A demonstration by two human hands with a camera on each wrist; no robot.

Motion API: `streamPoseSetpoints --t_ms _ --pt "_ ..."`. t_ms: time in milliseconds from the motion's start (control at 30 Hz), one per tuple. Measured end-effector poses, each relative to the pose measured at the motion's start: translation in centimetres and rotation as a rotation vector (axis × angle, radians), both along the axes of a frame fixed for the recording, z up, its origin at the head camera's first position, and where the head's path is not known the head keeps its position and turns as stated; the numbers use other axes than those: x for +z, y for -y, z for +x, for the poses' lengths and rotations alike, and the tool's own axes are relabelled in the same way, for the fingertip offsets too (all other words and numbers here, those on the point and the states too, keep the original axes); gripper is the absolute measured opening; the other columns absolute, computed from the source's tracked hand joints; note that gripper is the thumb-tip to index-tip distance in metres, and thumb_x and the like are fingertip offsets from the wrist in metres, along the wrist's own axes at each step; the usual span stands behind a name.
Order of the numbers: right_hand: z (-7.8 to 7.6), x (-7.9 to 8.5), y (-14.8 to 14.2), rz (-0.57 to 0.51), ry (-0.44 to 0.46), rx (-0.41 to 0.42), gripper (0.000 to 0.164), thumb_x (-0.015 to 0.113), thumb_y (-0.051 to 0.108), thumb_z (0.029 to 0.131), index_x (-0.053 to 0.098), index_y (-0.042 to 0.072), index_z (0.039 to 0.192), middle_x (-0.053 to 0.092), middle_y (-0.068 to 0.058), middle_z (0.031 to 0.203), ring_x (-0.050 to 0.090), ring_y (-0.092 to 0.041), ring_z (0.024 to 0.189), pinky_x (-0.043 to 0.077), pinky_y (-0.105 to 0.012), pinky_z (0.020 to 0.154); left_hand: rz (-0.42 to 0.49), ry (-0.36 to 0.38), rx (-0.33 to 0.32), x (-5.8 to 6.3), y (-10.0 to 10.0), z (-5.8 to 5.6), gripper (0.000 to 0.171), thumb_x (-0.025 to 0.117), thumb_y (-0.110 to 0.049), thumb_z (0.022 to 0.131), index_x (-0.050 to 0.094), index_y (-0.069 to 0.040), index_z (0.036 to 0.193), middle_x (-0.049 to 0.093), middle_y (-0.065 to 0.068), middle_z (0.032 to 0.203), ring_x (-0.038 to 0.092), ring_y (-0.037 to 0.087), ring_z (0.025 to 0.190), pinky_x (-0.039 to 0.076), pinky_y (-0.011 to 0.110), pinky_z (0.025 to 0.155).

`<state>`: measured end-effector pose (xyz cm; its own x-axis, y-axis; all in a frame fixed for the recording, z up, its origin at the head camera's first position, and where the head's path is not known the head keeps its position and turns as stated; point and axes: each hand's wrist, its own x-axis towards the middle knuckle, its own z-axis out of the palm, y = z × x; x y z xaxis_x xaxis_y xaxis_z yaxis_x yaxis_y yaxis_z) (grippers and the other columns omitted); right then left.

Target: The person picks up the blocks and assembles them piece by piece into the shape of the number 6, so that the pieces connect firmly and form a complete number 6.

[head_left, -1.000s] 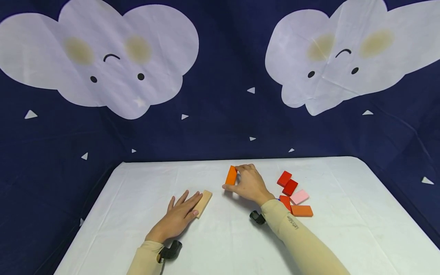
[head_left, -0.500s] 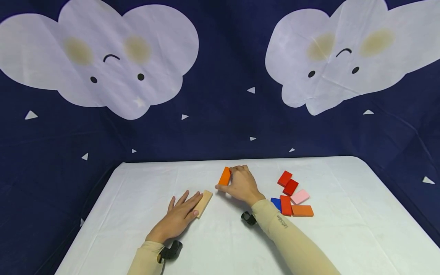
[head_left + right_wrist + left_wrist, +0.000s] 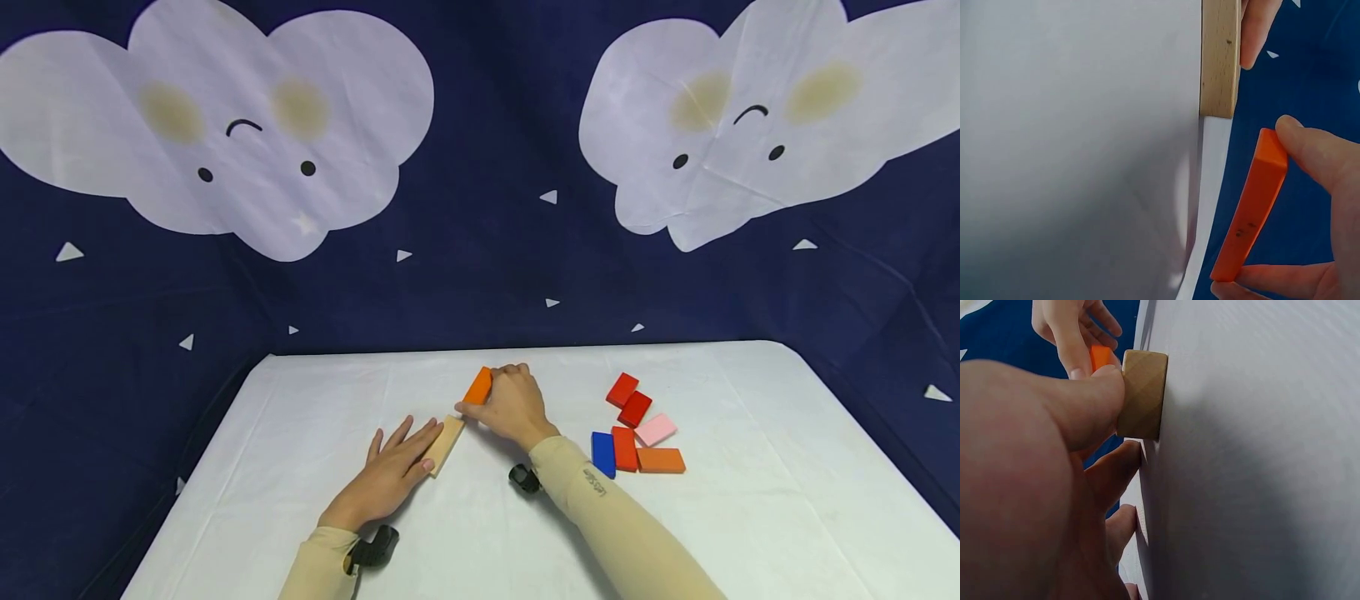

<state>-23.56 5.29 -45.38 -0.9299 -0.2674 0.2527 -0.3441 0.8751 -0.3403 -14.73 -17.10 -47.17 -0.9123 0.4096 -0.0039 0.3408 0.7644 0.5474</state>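
Observation:
A plain wooden block (image 3: 447, 442) lies flat near the middle of the white table. My left hand (image 3: 386, 475) rests beside and over it with fingers spread straight; in the left wrist view its thumb presses the top of the wooden block (image 3: 1144, 394) near one end. My right hand (image 3: 513, 404) pinches an orange block (image 3: 477, 386) just past the wooden block's far end. In the right wrist view the thumb and fingers hold the orange block (image 3: 1250, 212) by its two ends, tilted, with a gap between it and the wooden block (image 3: 1219, 69).
To the right on the table (image 3: 750, 517) lie a blue block (image 3: 603, 454), a red block (image 3: 624, 450), a darker orange block (image 3: 660, 461) and a pink block (image 3: 656, 430). Two more red blocks (image 3: 622, 390) lie behind them. A dark blue cloud-patterned cloth (image 3: 495, 275) hangs behind the table.
My right hand has moved left with the orange block, bringing it close to the wooden block's far end. The blue block has come into sight from behind the right forearm. The left hand stays put.

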Motion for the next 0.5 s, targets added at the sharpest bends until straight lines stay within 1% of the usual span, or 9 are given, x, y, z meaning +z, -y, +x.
streamPoseSetpoints --t_ms 133,300,400,500 --pt "0.0 0.1 0.7 0.034 0.007 -0.014 0.064 0.078 0.062 0.076 0.075 0.001 0.092 0.073 -0.012 0.093 0.063 -0.032 0.101 0.047 -0.044 0.095 0.001 0.0 -0.002 0.0 0.1 0.0 0.055 0.046 -0.036 0.107 0.037 -0.016 0.157 0.036 0.006 0.16 0.016 0.038 0.152 -0.002 0.071 0.114" --pt "0.0 0.2 1.5 0.067 0.024 -0.055 0.067 0.078 0.064 0.075 0.075 -0.001 0.095 0.072 -0.013 0.094 0.06 -0.032 0.1 0.05 -0.044 0.089 0.001 0.001 -0.006 0.0 0.1 -0.1 0.054 0.046 -0.035 0.107 0.037 -0.016 0.157 0.036 0.006 0.16 0.016 0.038 0.152 -0.001 0.07 0.115" --pt "0.2 0.3 1.9 0.082 0.045 -0.081 0.067 0.078 0.065 0.075 0.075 0.0 0.094 0.07 -0.012 0.092 0.057 -0.031 0.095 0.051 -0.043 0.084 -0.003 0.003 -0.008 -0.1 0.1 -0.1 0.054 0.045 -0.036 0.108 0.036 -0.016 0.158 0.035 0.006 0.16 0.015 0.038 0.152 -0.001 0.071 0.115" --pt "0.3 0.3 2.2 0.098 0.059 -0.097 0.067 0.078 0.065 0.075 0.075 0.001 0.095 0.068 -0.012 0.09 0.057 -0.03 0.093 0.052 -0.043 0.082 -0.003 0.008 -0.002 -0.1 0.1 -0.1 0.055 0.045 -0.037 0.108 0.036 -0.017 0.158 0.036 0.006 0.16 0.015 0.038 0.152 -0.001 0.071 0.114"
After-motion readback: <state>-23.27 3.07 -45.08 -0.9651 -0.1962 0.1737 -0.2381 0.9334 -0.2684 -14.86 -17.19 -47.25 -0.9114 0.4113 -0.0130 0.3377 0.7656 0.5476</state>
